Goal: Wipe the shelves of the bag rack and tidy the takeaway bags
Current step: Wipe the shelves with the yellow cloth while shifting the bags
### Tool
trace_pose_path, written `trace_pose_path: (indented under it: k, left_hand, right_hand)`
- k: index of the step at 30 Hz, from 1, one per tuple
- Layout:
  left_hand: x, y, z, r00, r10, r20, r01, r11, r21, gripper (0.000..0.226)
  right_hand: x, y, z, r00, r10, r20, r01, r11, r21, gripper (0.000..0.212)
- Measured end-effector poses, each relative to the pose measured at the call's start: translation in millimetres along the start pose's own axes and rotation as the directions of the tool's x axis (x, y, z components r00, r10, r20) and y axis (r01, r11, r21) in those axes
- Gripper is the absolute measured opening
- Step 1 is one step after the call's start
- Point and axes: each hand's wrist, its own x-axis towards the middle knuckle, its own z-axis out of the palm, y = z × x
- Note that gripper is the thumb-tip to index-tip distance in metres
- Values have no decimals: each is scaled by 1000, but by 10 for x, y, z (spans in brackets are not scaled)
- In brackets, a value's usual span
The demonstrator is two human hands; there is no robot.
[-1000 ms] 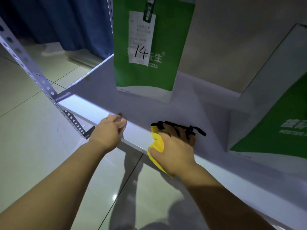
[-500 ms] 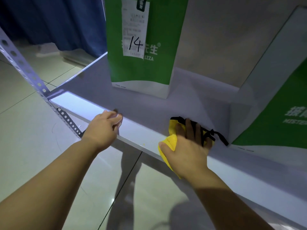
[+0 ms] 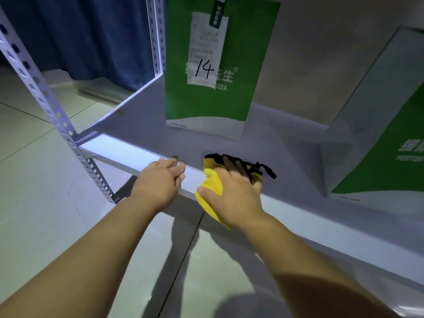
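Note:
A white shelf [image 3: 128, 150] of the bag rack runs across the view. My right hand [image 3: 231, 191] presses a yellow cloth with black trim [image 3: 212, 182] flat on the shelf near its front edge. My left hand [image 3: 160, 180] rests on the front edge just left of the cloth, fingers curled over the lip. A green and white takeaway bag with a receipt marked 14 [image 3: 206, 97] stands upright behind the hands. A second green and white bag [image 3: 376, 143] stands at the right, partly cut off.
Perforated metal uprights stand at the front left [image 3: 46, 104] and back left [image 3: 157, 35] of the rack. A dark blue curtain [image 3: 91, 35] hangs behind. Pale tiled floor [image 3: 57, 226] lies below the shelf.
My right hand slid the cloth right along the shelf, then back left toward my left hand. My left hand stayed on the front edge. The bags have not moved.

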Motion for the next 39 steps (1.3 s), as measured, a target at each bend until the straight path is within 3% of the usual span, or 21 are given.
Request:
trace_pose_path:
  k: [6,11,15,19,25,29,39]
  left_hand:
    - [-29,-162,-128,992,116,56,-116,993,-10,33]
    - [-66,-489,-264,986,168,7,-168,984,-61,25]
    - [-37,-829,-379,982,177,-66,-184,976,-117,17]
    - [69,-1172,-456,982,127,-143,-145,982,-122,21]
    - [114,-1427,-541,983,152,-107,-163,981,-106,20]
    - [174,-1312,-625,996,91,-12,-91,993,-70,26]
    - [-24,-1447,-578,999,0,-44,-3,998,-70,22]
  right_hand:
    - [-152,-72,-21,985,166,45,-168,985,41,69]
    - [-117,-195,10,987,143,-70,-136,986,95,46]
    - [-77,-417,8,973,142,-181,-98,968,232,27]
    - [203,-864,87,992,33,-124,8,948,317,25]
    - [622,-1270,182,996,88,15,-88,940,330,70]
    - [630,-1287,183,999,34,28,-42,934,354,48]
    - [867,-1414,254,995,-67,71,34,919,393,44]
